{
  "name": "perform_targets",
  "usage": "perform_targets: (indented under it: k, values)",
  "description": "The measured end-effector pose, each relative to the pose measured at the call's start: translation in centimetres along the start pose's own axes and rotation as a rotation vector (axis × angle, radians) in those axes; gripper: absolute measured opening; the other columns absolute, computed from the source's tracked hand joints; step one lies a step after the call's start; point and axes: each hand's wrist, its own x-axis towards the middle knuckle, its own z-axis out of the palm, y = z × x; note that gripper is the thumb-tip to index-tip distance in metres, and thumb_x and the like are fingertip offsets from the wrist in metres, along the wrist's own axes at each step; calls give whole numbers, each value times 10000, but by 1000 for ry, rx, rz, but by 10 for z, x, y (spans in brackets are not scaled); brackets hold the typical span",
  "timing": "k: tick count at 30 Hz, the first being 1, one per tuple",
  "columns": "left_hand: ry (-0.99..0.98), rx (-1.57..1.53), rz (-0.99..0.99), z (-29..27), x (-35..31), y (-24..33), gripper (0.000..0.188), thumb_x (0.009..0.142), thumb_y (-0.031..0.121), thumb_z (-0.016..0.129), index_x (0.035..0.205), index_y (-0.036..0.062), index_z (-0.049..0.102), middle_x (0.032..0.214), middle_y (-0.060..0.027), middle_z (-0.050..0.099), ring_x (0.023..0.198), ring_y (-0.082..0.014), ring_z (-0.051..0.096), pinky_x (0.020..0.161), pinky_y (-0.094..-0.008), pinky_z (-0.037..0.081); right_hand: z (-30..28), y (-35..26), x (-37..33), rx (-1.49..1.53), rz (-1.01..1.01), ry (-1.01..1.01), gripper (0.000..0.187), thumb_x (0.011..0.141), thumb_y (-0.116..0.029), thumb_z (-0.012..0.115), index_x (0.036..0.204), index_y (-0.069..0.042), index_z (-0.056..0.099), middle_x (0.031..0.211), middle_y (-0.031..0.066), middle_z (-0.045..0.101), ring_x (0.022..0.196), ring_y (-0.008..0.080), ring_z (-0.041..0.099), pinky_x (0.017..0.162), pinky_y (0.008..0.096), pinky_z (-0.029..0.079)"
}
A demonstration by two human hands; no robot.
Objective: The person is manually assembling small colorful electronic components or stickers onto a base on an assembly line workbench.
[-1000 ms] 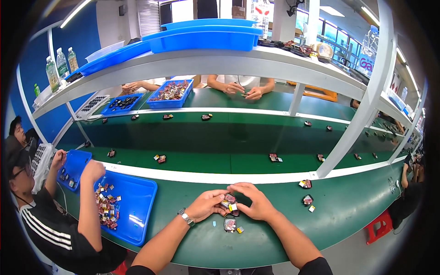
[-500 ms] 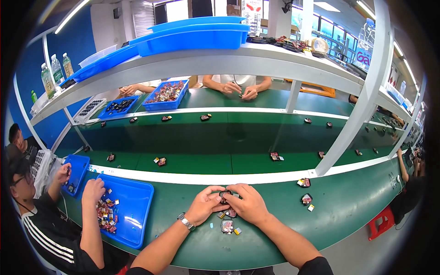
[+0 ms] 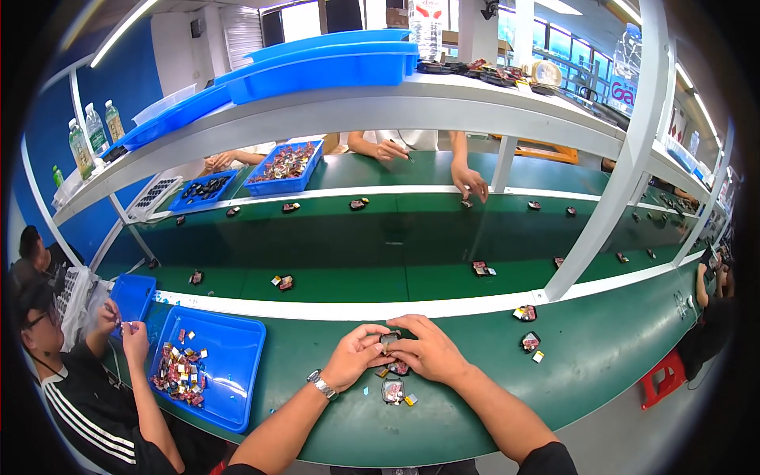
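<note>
Both my hands meet over the green bench, fingers closed on one small black casing. My left hand, with a metal watch on its wrist, grips the casing from the left. From the right, my right hand holds it with its fingertips. Partly hidden under my hands lies another small assembly with red and yellow parts. Just nearer to me sits a black-rimmed casing with a pale and reddish inside, and a small yellow-and-white piece beside it.
At left, a blue tray holds many small parts beside a co-worker. Two assemblies lie to my right. Spaced assemblies sit on the green belt beyond a white rail. A metal shelf post rises right.
My hands stay on the casing, with my right fingers slightly shifted. The co-worker at left has drawn a hand back from the tray. Across the belt, another person's hand has reached down to an assembly.
</note>
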Motion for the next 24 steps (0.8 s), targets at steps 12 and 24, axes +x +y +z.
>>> perform_targets:
  k: [12,24]
  values:
    - [-99,8,37,2,-1,2,363,959,-16,533,1309,38,452,1292,-153,558,1188,-225,584,999,-385,528,7,-5,-4,194,181,71,108,801,-98,722,903,-64,713,1214,98,627,1161,290,556,955,389,486]
    - [-96,-44,23,0,0,-4,283,996,58,517,1274,43,467,1282,-142,567,1167,-227,597,981,-394,538,17,-10,-8,124,196,180,130,790,-101,736,914,-62,725,1187,78,635,1149,275,564,914,372,515]
